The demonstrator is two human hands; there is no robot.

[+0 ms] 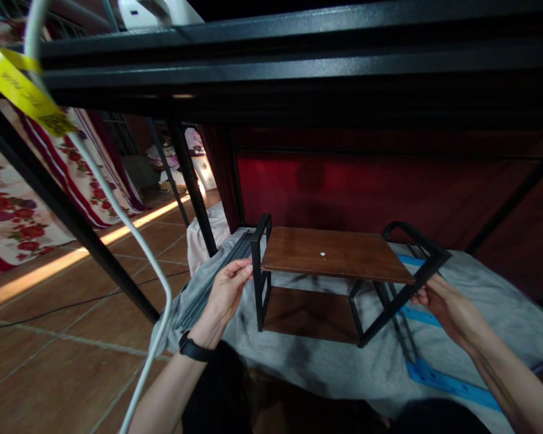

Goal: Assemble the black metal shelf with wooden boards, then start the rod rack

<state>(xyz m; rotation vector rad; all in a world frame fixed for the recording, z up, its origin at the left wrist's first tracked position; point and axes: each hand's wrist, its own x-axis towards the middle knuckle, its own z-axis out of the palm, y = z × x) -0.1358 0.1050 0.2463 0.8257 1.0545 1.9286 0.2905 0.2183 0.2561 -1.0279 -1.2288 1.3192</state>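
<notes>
A small two-tier shelf with brown boards (330, 250) and black metal end frames stands on a grey cloth (294, 361) in front of me. Its right end frame (389, 316) leans outward, while the left one is closer to upright. My left hand (230, 283), with a dark band at the wrist, pinches the left end frame around the upper board's height. At the other end, my right hand (434, 295) is closed at the right frame, its fingertips partly hidden behind the black bar. A small white spot lies on the upper board.
A dark metal bed-like frame (298, 66) spans overhead, with posts at the left. A white cable (149, 253) with a yellow tag hangs at left. Grey rods (212, 289) lie left of the shelf; blue strips (452, 383) lie right. A red panel (366, 187) stands behind.
</notes>
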